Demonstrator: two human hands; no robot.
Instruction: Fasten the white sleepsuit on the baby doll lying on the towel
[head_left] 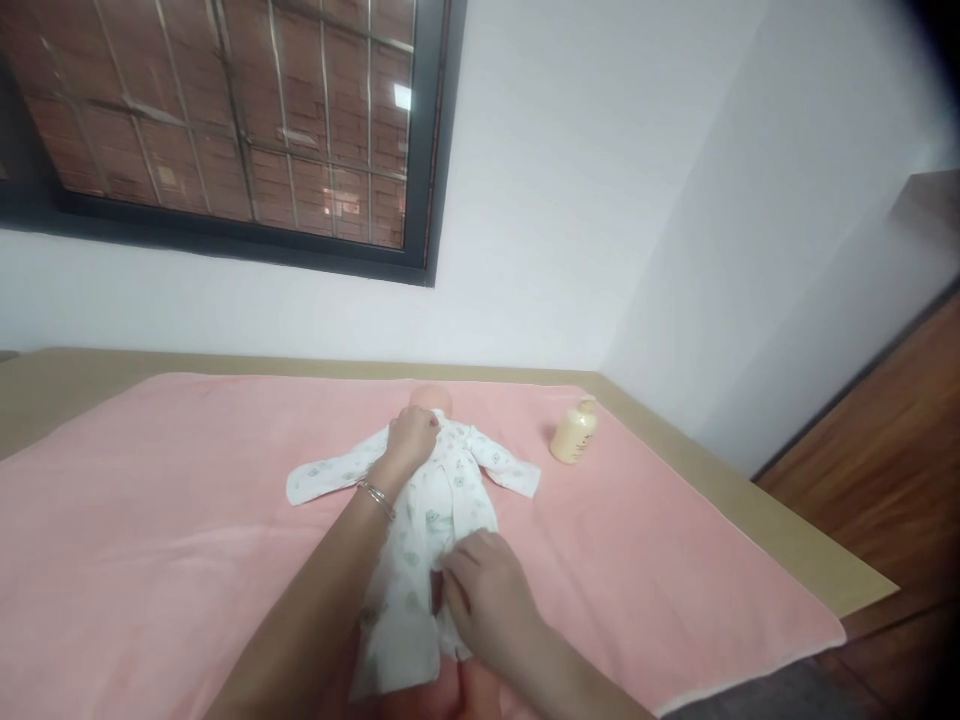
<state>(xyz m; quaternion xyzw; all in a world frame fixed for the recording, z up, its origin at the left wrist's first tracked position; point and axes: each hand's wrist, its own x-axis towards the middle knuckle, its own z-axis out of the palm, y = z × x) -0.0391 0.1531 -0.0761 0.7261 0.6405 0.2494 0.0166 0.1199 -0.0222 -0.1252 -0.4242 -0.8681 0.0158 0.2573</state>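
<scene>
A baby doll (430,398) lies on its back, dressed in a white baby outfit (465,475) with small green prints. Both sleeves spread out sideways, and the front panels overlap loosely. My left hand (415,432), with bracelets on its wrist, is closed in a pinch at the collar and covers part of the doll's head. Lower down, my right hand (487,585) has its fingers closed on the front edge of the outfit. The doll's legs (450,695) show at the bottom of the picture. My fingers hide the exact grip points.
A pink blanket (187,480) covers most of the tan table (810,555). To the doll's right stands a cream-coloured bottle (575,432). Behind the table are a white wall (540,200) and a dark-framed barred window (420,240).
</scene>
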